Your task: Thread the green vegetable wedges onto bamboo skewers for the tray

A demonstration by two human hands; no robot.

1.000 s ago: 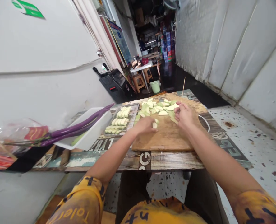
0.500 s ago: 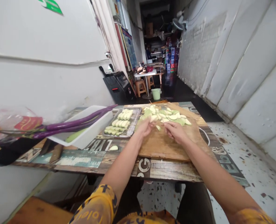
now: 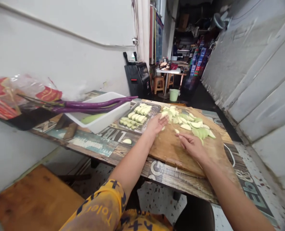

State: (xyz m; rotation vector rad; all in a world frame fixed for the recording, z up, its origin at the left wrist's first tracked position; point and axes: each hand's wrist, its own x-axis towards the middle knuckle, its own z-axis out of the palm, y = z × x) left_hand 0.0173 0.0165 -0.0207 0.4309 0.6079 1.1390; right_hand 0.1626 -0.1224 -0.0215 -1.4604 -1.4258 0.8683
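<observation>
My left hand [image 3: 157, 124] is over the left side of the wooden cutting board [image 3: 171, 154], palm turned inward. A pale vegetable slice [image 3: 164, 114] shows at its curled fingertips. My right hand [image 3: 190, 144] is closed in a pinch over the middle of the board, on what looks like a thin skewer [image 3: 173, 125]. One small slice [image 3: 177, 131] lies close to its fingertips. Beyond both hands spreads a loose heap of green-skinned slices [image 3: 200, 131]. Left of the board, a clear tray [image 3: 156, 110] holds slices in rows.
Long purple eggplants [image 3: 91, 105] lie across a white tub [image 3: 96, 127], with a pale green vegetable inside. A single slice [image 3: 127, 141] rests on the patterned table [image 3: 104, 144]. Plastic bags [image 3: 46, 91] are at the far left. A black speaker [image 3: 137, 78] stands beyond the table.
The view has swung left, so the table appears turned and shifted right. My hands have drawn slightly apart, and the left palm is more exposed.
</observation>
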